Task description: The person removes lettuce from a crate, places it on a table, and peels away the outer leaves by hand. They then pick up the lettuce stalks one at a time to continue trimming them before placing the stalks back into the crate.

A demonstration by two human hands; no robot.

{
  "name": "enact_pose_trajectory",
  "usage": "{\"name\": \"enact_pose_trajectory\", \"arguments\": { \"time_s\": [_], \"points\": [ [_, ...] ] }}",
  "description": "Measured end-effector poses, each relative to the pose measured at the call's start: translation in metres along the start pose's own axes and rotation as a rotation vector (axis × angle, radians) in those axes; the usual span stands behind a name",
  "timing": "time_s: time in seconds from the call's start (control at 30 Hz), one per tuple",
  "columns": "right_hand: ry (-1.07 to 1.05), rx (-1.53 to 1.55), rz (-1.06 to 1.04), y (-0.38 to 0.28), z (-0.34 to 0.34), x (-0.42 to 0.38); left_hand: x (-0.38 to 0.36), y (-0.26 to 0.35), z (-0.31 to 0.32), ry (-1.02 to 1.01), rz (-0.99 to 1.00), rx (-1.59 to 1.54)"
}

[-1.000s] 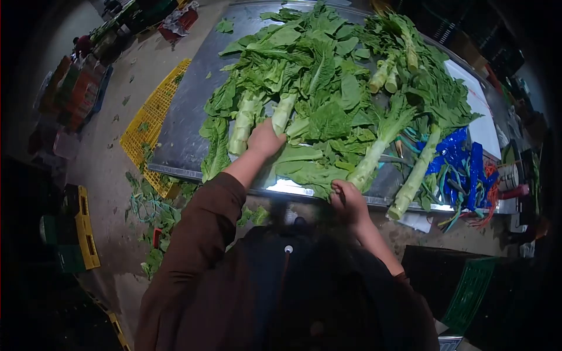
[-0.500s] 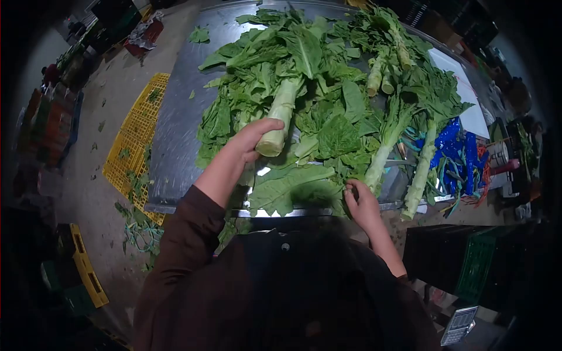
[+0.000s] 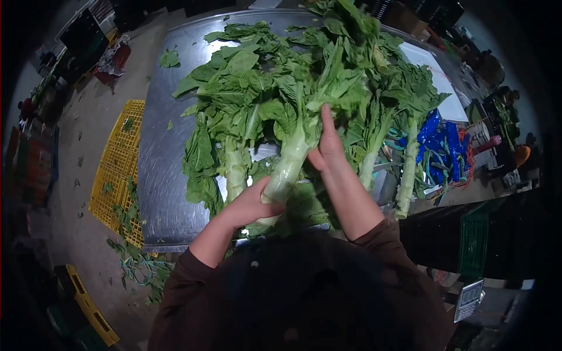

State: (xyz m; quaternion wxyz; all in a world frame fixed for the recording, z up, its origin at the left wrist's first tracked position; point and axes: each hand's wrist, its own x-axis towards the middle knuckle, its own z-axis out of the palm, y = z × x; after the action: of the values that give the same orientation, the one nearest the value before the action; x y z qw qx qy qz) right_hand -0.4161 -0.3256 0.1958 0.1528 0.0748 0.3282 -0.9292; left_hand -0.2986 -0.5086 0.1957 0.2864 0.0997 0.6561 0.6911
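A thick pale-green celtuce stalk [image 3: 287, 167] with a leafy top lies tilted across my two hands, above the metal table. My left hand [image 3: 252, 205] is closed round its lower end. My right hand [image 3: 329, 149] grips it higher up, just below the leaves, with the thumb pointing up along it and the other fingers mostly hidden behind. Left of it a second celtuce stalk [image 3: 236, 169] lies among loose leaves [image 3: 202, 155]. To the right rest another stalk [image 3: 369, 167] and a longer one [image 3: 408, 169] near the table's front edge.
The metal table [image 3: 170, 158] carries the greens. Blue plastic and ties [image 3: 448, 149] lie at its right, with a white board [image 3: 430, 70] behind. A yellow plastic crate [image 3: 120, 169] stands on the floor at left. A calculator [image 3: 469, 299] is at lower right.
My left hand has drawn the celtuce down and nearer. My right hand has risen from the table's front edge to the stalk's upper part. The camera's view has shifted.
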Motion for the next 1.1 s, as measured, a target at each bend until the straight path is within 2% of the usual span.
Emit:
{"name": "enact_pose_trajectory", "arguments": {
  "time_s": [0.07,0.1,0.23,0.33,0.4,0.53,0.6,0.7,0.77,0.83,0.9,0.97,1.0,1.03,1.1],
  "points": [
    [0.071,-0.066,-0.020,0.006,-0.005,0.002,0.002,-0.012,-0.001,0.158,-0.147,0.165],
    [0.062,-0.066,-0.023,0.004,-0.003,0.003,-0.003,-0.007,0.004,0.253,-0.139,0.357],
    [0.062,-0.113,0.013,-0.001,-0.009,0.015,0.008,-0.027,0.015,0.272,-0.154,0.222],
    [-0.013,-0.021,0.024,-0.003,-0.013,0.033,0.018,-0.032,0.031,0.399,-0.076,0.250],
    [0.149,-0.080,-0.011,-0.004,-0.009,0.040,0.024,-0.034,0.038,0.566,-0.096,0.450],
    [0.108,0.056,0.043,-0.003,-0.008,0.045,0.024,-0.031,0.043,0.669,-0.058,0.503],
    [0.296,-0.019,0.062,-0.003,0.001,0.038,0.022,-0.027,0.046,0.722,-0.108,0.581],
    [0.355,0.062,-0.031,0.019,-0.022,0.064,0.022,-0.027,0.048,0.791,-0.118,0.668],
    [0.459,0.056,-0.099,0.017,-0.010,0.056,0.021,-0.029,0.049,0.799,-0.095,0.626],
    [0.378,0.064,-0.243,0.017,-0.004,0.050,0.022,-0.033,0.049,0.757,-0.021,0.458],
    [0.370,0.103,-0.296,0.015,-0.001,0.050,0.025,-0.032,0.050,0.736,-0.076,0.426],
    [0.284,-0.077,-0.534,0.015,-0.002,0.051,0.027,-0.039,0.050,0.669,-0.051,0.172],
    [0.230,-0.080,-0.676,0.014,0.002,0.048,0.028,-0.041,0.049,0.669,-0.056,0.170],
    [0.234,-0.083,-0.671,0.014,0.001,0.044,0.029,-0.044,0.048,0.666,-0.061,0.109],
    [0.226,-0.389,-0.462,0.009,-0.007,0.038,0.030,-0.049,0.046,0.666,-0.070,0.043]
  ]
}}
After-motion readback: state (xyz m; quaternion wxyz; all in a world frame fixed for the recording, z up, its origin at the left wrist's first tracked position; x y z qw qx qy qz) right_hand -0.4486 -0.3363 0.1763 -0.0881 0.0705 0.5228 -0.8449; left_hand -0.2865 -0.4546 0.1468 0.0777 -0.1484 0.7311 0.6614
